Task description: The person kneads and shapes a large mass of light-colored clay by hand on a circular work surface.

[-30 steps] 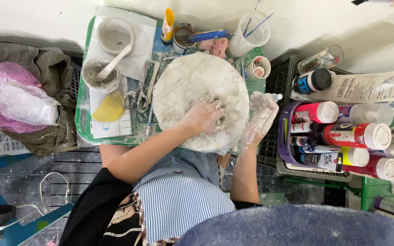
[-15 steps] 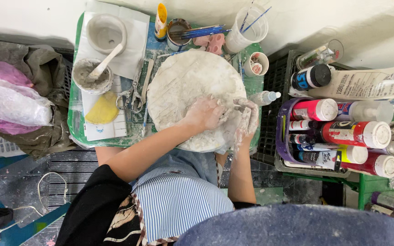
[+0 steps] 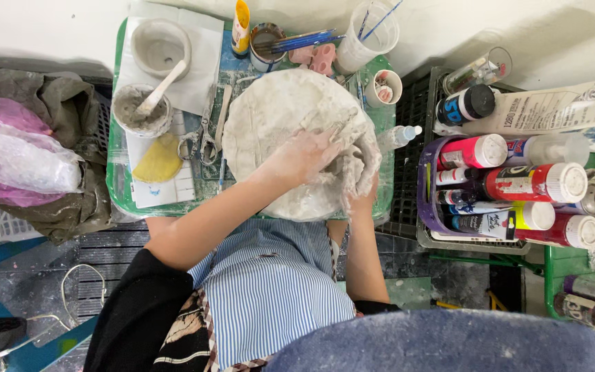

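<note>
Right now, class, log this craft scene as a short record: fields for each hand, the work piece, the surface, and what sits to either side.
Left hand: pressed flat on the round white plaster disc
Right hand: at the disc's right edge, coated white, grip unclear
Surface: green tray
Left of disc: bowl of grey paste with spatula, yellow sponge
Right of disc: paint bottles in a purple basket

Purple basket point(image 3: 427, 207), right: red and white-capped paint bottles point(image 3: 531, 182) with labels | large white printed-label bottle point(image 3: 552, 107) above | pink plastic bag point(image 3: 15, 162), far left.
</note>
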